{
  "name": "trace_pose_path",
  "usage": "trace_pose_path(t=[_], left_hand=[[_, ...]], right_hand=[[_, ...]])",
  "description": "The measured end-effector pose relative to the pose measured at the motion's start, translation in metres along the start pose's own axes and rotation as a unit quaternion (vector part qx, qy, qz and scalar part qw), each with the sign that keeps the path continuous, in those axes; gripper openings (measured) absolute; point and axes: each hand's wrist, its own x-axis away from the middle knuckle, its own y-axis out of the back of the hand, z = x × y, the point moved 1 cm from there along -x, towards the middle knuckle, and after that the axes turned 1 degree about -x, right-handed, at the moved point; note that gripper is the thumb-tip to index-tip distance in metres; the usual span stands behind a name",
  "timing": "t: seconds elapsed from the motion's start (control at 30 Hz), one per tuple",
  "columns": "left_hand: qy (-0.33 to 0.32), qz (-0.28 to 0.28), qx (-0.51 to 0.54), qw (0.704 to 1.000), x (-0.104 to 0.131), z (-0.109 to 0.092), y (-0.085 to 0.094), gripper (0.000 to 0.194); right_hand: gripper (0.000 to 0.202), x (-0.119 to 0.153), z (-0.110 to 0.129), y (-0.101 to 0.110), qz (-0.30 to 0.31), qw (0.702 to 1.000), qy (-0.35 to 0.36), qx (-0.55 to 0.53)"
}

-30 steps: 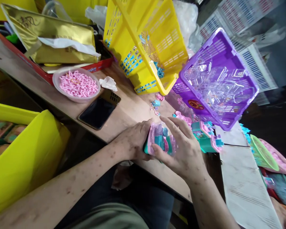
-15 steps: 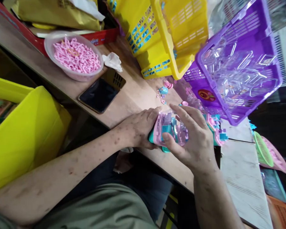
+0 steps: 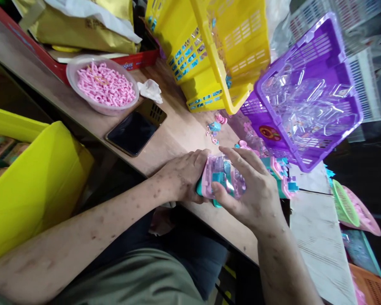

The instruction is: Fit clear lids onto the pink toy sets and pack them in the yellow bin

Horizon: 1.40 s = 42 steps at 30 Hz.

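A pink and teal plastic toy case (image 3: 218, 177) with small teal and purple parts under a clear cover stands at the table's front edge. My left hand (image 3: 184, 176) is closed against its left side, with the fingertips partly hidden. My right hand (image 3: 256, 189) spans the clear cover, thumb on the near side and fingers on the far side. Just behind lie small loose pieces: a blue one (image 3: 214, 126) and a pink one (image 3: 221, 118). More pink and teal toy parts (image 3: 281, 176) stand right of my right hand.
A bowl of pink pieces (image 3: 106, 87) and a phone (image 3: 136, 128) lie to the left, near a crumpled tissue (image 3: 150, 90). Yellow (image 3: 206, 91) and purple (image 3: 305, 161) baskets stand behind; the purple one holds clear plastic covers. A yellow bin (image 3: 41, 182) is at far left.
The view has shifted slightly, so the table items appear a little lower. Both hands stay on the toy case in almost the same grip.
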Motion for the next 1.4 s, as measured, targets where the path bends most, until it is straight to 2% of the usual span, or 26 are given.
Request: trace_pose_path(t=[0.1,0.2,0.33,0.6,0.7,0.83,0.93,1.03,1.17,1.23,1.33,1.4], left_hand=[[0.000,0.000,-0.002,1.000,0.000,-0.004,0.005,0.099],[0.004,-0.001,-0.020,1.000,-0.001,-0.007,0.006,0.100],[0.010,0.011,-0.019,1.000,-0.003,-0.008,0.007,0.099],[0.038,0.050,-0.052,0.997,-0.005,-0.014,0.014,0.103],[0.032,0.045,-0.037,0.998,-0.004,-0.012,0.015,0.112],[0.002,0.070,-0.018,0.997,-0.001,-0.006,0.022,0.140],[-0.013,0.081,0.002,0.997,0.004,-0.006,0.028,0.146],[-0.033,0.079,0.024,0.996,0.007,-0.010,0.027,0.143],[-0.022,0.063,0.021,0.998,0.004,-0.012,0.022,0.122],[-0.011,0.068,0.011,0.998,0.001,-0.013,0.022,0.124],[0.008,0.060,0.008,0.998,0.000,-0.021,0.022,0.128],[0.027,0.044,0.010,0.999,0.001,-0.028,0.025,0.114]], right_hand=[[0.063,0.001,-0.001,0.000,0.021,1.000,-0.009,-0.010],[0.065,0.004,-0.002,0.000,0.017,0.999,-0.034,-0.005],[0.070,0.004,0.000,-0.001,0.004,0.999,-0.035,-0.015],[0.069,0.004,-0.006,-0.005,0.027,0.996,-0.048,-0.066],[0.068,0.009,-0.009,-0.006,0.036,0.996,-0.055,-0.064],[0.066,0.015,-0.011,-0.006,0.052,0.997,-0.034,-0.054],[0.062,0.018,-0.010,-0.007,0.059,0.996,-0.045,-0.044],[0.062,0.018,-0.005,-0.008,0.055,0.996,-0.076,0.006],[0.062,0.013,0.004,-0.009,0.080,0.992,-0.094,0.036],[0.062,0.011,0.010,-0.010,0.087,0.989,-0.115,0.040],[0.061,0.010,0.022,-0.012,0.063,0.984,-0.164,0.042],[0.061,0.011,0.027,-0.010,0.045,0.983,-0.176,0.030]])
